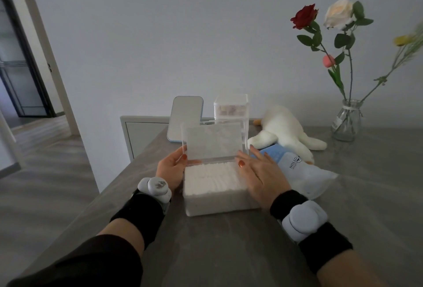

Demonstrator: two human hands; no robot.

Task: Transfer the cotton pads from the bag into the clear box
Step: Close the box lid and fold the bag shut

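The clear box (219, 204) stands on the grey table (229, 248) in front of me, filled with white cotton pads (214, 178). Its transparent lid (214, 142) stands raised at the far edge. My left hand (170, 169) pinches the lid's left edge between thumb and fingers. On the box's right side rests my right hand (257, 172), fingers straight, thumb at the lid's lower right corner. The white and blue cotton pad bag (302, 174) lies flat just right of my right hand.
Behind the box stand a small mirror (185, 118) and a second clear container (231, 109). A white plush toy (283, 129) lies at the back right. A glass vase (346, 121) with roses stands further right. The table's left edge drops to the floor.
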